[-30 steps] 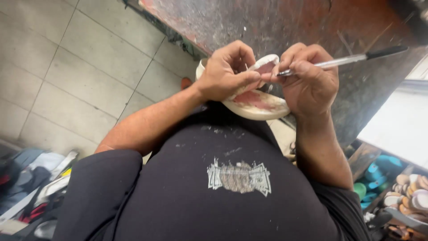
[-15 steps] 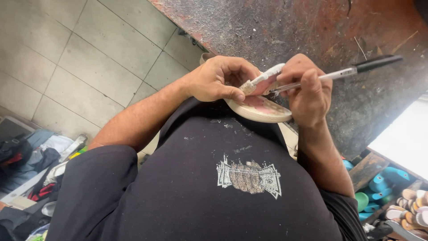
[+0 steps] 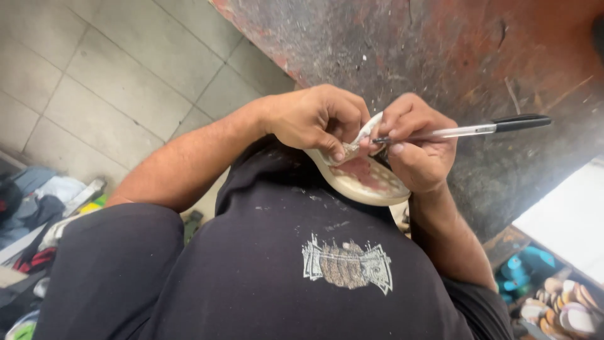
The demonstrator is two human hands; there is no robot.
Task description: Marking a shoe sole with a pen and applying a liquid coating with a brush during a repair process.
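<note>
My left hand [image 3: 314, 119] grips the upper end of a cream-coloured shoe sole [image 3: 362, 179] with a pinkish gridded inside, held against my belly. My right hand [image 3: 415, 148] holds a clear pen with a black cap [image 3: 478, 129], its tip pressed onto the sole near my left thumb. The pen's body points out to the right. The fingers of both hands hide the top part of the sole. I wear a black shirt with a pale print.
A worn, dark and rust-red worktop [image 3: 440, 56] runs right in front of my hands. Grey floor tiles [image 3: 94, 69] lie to the left. Clothes and clutter [image 3: 38, 214] sit at the lower left. A box of several soles [image 3: 560, 302] stands at the lower right.
The view has shifted, so hands and sole sit lower in the frame. Both hands keep their hold; the pen tip has stayed on the sole near the left thumb.
</note>
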